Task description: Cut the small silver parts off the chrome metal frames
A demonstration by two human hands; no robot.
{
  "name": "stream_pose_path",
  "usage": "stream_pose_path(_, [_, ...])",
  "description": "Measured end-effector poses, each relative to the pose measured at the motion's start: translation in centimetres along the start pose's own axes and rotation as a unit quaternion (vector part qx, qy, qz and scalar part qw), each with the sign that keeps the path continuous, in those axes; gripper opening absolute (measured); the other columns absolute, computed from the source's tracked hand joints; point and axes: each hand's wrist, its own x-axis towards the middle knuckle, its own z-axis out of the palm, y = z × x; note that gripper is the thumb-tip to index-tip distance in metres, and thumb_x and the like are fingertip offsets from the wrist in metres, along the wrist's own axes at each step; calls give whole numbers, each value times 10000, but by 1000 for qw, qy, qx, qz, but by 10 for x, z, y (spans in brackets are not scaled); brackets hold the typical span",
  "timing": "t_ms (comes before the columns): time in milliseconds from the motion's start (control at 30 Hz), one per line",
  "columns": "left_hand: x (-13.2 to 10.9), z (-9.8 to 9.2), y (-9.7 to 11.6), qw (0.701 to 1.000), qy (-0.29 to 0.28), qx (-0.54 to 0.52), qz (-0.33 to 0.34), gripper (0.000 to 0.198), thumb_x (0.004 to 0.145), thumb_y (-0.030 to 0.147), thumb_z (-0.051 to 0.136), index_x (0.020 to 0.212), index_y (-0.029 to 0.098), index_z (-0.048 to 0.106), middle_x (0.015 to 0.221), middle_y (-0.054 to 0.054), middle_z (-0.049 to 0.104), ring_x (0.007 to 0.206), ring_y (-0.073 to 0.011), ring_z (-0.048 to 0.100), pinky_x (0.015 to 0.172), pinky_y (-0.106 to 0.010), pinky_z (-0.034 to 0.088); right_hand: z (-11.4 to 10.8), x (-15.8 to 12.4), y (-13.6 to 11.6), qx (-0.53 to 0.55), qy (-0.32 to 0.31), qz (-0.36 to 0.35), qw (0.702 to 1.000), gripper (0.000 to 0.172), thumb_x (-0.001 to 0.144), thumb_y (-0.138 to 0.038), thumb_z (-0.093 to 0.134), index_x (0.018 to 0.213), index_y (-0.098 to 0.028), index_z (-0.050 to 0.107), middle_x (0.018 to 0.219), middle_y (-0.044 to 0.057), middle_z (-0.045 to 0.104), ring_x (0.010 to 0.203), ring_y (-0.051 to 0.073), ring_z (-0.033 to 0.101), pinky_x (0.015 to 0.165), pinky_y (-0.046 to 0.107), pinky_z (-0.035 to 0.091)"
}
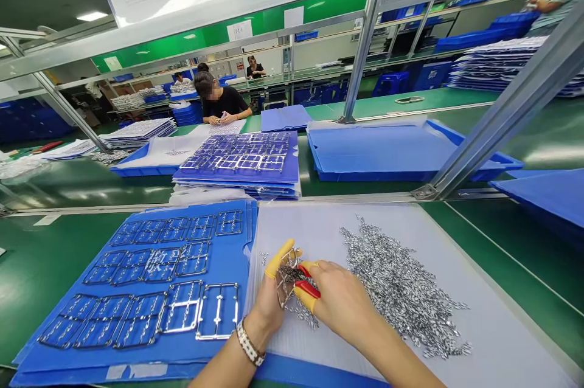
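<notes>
My left hand, with yellow finger covers and a patterned band at the wrist, grips a small shiny metal frame upright. In my right hand, also with yellow finger covers, are red-handled cutters. Their jaws reach to the frame, and the fingers partly hide them. A few small silver pieces lie under my hands on the white sheet. To the right is a large heap of the same silver pieces. At left, rows of rectangular metal frames with crossbars lie on a blue board.
Behind the bench rail are a stack of purple sheets bearing more frames and a blue tray. A slanted metal post rises at right. Across the bench, a person in black works, head bent.
</notes>
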Motion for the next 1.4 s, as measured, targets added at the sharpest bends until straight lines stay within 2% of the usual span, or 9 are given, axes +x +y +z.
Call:
stream_pose_path(200, [0,5,5,999,3,-34,-30,585,797,496,593,1307,213,556,1203,-116,638,1081,-295,584,905,-399,439,-1,2,3,27,-21,-6,999,187,827,-357,540,881,-205,633,834,58,672,745,216,628,603,294,394])
stream_pose_path(333, [0,8,9,997,-4,-58,-45,571,833,507,543,1309,191,555,1179,-123,652,1080,-288,593,943,-408,428,1,1,-1,-4,3,0,1000,192,824,-342,559,907,-187,636,831,80,670,803,246,637,671,320,422])
stream_pose_path(633, [4,-2,-1,998,19,19,48,591,776,465,639,1308,225,545,1280,-93,600,1188,-268,523,1018,-383,374,0,1,-7,-21,13,-17,1000,194,834,-313,528,912,-184,650,870,100,676,824,272,633,698,360,449])
stream_pose_path(767, [2,1,0,997,29,40,58,569,787,461,630,1306,243,547,1291,-80,595,1188,-276,521,998,-385,390,-1,1,-10,-29,10,-17,999,214,814,-270,547,979,-180,648,897,99,681,842,261,636,714,345,448])
stream_pose_path(900, [-3,5,5,999,20,4,24,545,840,502,547,1313,232,546,1253,-65,623,1173,-278,530,986,-372,400,-2,-3,-10,-36,5,-8,999,229,806,-247,575,1014,-178,642,905,100,680,860,257,634,717,328,441])
stream_pose_path(1100, [-4,9,11,993,-15,-92,-67,543,868,536,449,1200,146,629,1213,-133,635,1064,-279,583,881,-392,467,-5,-5,7,-57,27,25,998,236,852,-311,532,1010,-176,643,900,104,675,881,274,621,731,356,434])
stream_pose_path(1233, [-5,10,12,991,-34,-112,-71,532,876,529,437,1188,147,636,1184,-132,646,1087,-284,572,891,-392,462,-5,1,11,-63,17,41,997,252,847,-312,542,1024,-167,645,903,113,678,880,269,631,718,341,431])
stream_pose_path(1400, [-4,7,8,994,-29,-89,-65,545,861,545,450,1177,145,645,1191,-132,643,1126,-305,550,907,-397,446,-6,4,9,-50,9,37,998,257,846,-344,545,1012,-175,645,908,114,680,870,264,639,702,333,435])
